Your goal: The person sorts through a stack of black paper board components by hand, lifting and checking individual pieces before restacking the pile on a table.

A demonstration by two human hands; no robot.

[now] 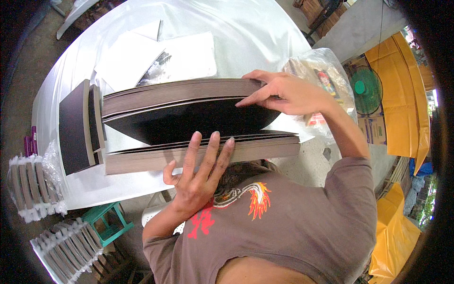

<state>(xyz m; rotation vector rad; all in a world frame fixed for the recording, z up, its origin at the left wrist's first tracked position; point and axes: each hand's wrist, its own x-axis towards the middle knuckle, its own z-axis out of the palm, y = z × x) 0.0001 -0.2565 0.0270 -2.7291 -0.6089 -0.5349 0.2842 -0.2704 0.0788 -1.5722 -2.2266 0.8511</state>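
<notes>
Two thick stacks of black-faced boards with grey edges stand on the table, a far stack (175, 94) and a near stack (142, 162). Between them a black face (189, 120) shows, leaning off the far stack. My right hand (295, 94) grips the far stack at its right end, one finger over the top edges and another digit against the black face. My left hand (201, 170) lies across the near stack, its fingers stretched and spread with the tips on the upper edges. More black boards (74, 128) sit by the stacks' left ends.
White sheets (130, 54) and a clear-wrapped pack (184, 54) lie beyond the stacks on the white-covered table (250, 28). A plastic bag (326, 71) is at right. Wrapped bundles (35, 182) and a green stool (111, 222) stand at lower left, a green fan (364, 90) at far right.
</notes>
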